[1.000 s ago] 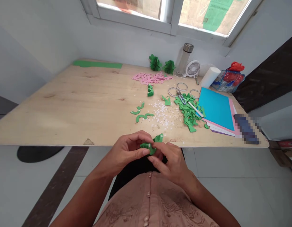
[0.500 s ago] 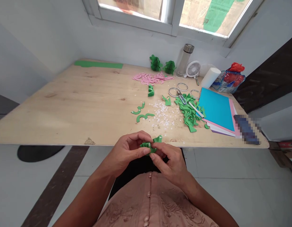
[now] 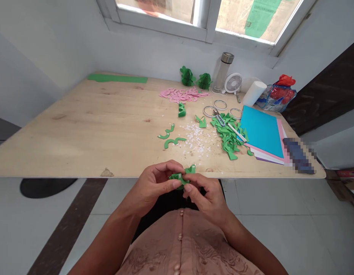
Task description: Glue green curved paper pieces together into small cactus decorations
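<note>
Just off the table's front edge, my left hand (image 3: pixel 158 181) pinches a small stack of curved green paper cut-outs (image 3: pixel 177 177) between thumb and fingers. My right hand (image 3: pixel 204 191) grips the same stack from the other side; its fingertips partly hide the paper. Pale patches show on the paper's surface. Beyond my hands lie two wavy green paper strips (image 3: pixel 175 142), one of them with white bits on it. A folded green paper piece (image 3: pixel 181 110) stands farther back. White paper bits (image 3: pixel 196 135) are scattered to the right of the strips.
Green scraps (image 3: pixel 230 139) lie at right with thread snips (image 3: pixel 219 117) and a white pen (image 3: pixel 236 132). Tape rolls (image 3: pixel 220 105), coloured sheets (image 3: pixel 262 131) and a blurred dark object (image 3: pixel 298 156) are nearby. Behind are pink cut-outs (image 3: pixel 182 94), a bottle (image 3: pixel 223 72) and a fan (image 3: pixel 233 83).
My right thumb has shifted slightly up against the green paper. Both hands keep hold of the stack. The whole view has shifted slightly.
</note>
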